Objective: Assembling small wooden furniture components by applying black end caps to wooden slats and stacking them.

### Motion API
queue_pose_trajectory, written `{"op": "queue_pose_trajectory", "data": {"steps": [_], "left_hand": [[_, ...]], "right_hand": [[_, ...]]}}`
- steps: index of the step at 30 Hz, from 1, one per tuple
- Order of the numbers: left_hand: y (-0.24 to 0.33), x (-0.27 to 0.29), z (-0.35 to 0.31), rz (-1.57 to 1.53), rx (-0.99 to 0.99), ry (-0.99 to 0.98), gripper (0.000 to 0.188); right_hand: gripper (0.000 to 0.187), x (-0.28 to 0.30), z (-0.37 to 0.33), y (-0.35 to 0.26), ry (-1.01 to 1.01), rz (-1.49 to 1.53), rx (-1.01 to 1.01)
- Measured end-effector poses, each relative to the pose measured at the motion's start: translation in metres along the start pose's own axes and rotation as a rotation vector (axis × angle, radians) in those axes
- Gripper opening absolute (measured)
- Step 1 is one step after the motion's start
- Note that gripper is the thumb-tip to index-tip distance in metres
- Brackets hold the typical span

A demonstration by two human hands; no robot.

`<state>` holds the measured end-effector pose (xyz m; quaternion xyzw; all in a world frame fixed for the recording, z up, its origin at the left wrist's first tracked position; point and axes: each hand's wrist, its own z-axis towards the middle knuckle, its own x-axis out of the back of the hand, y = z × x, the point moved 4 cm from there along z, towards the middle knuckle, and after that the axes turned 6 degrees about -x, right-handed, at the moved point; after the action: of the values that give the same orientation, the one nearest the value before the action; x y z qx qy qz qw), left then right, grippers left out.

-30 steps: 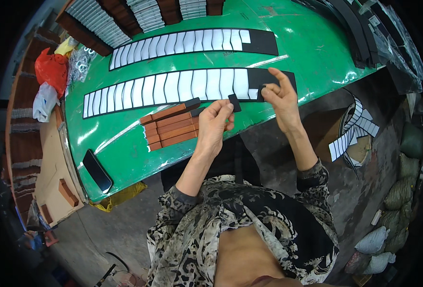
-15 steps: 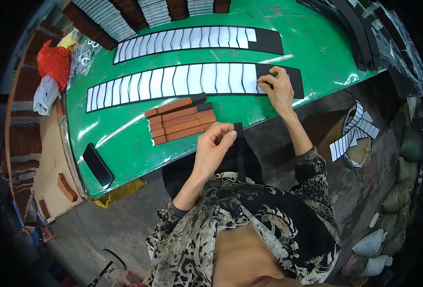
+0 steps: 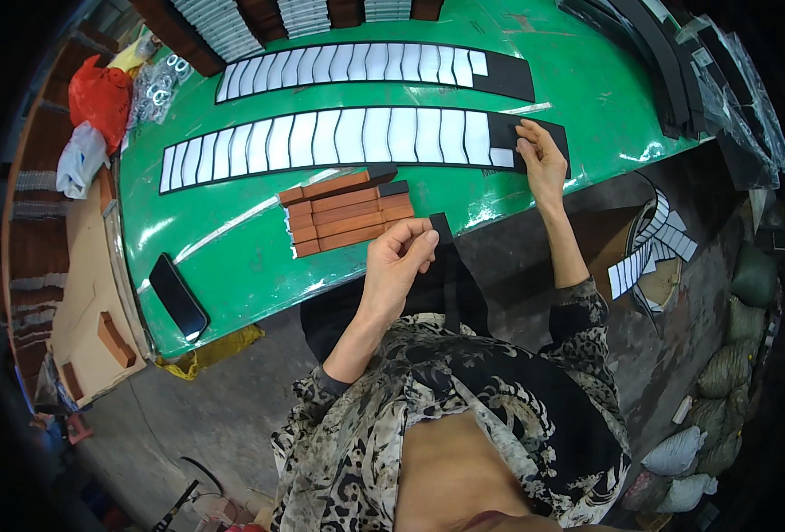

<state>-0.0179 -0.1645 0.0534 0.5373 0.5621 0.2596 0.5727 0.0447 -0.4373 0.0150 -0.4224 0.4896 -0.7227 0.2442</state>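
Long black white-panelled strip (image 3: pixel 353 135), upper centre, right hand (image 3: pixel 544 165) curled over its end, grip I can't make out, left hand (image 3: pixel 396 260) pinching narrow black band (image 3: pixel 443 230).

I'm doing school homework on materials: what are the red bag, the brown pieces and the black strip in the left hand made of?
Red bag: likely plastic, glossy, as its creases shine.
Brown pieces: perhaps wood or imitation, smooth, going by their reddish streaks.
Black strip: maybe fabric or tape, matt, showing no shine.
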Motion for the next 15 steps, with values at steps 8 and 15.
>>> {"op": "queue_pose_trajectory", "data": {"steps": [8, 15], "left_hand": [[0.0, 0.002, -0.001, -0.019, -0.011, 0.012, 0.015], [0.001, 0.001, -0.001, 0.022, -0.003, 0.003, 0.011]], "right_hand": [[0.029, 0.006, 0.006, 0.024, -0.015, -0.068, -0.136], [0.029, 0.006, 0.005, 0.02, -0.048, 0.235, -0.216]]}}
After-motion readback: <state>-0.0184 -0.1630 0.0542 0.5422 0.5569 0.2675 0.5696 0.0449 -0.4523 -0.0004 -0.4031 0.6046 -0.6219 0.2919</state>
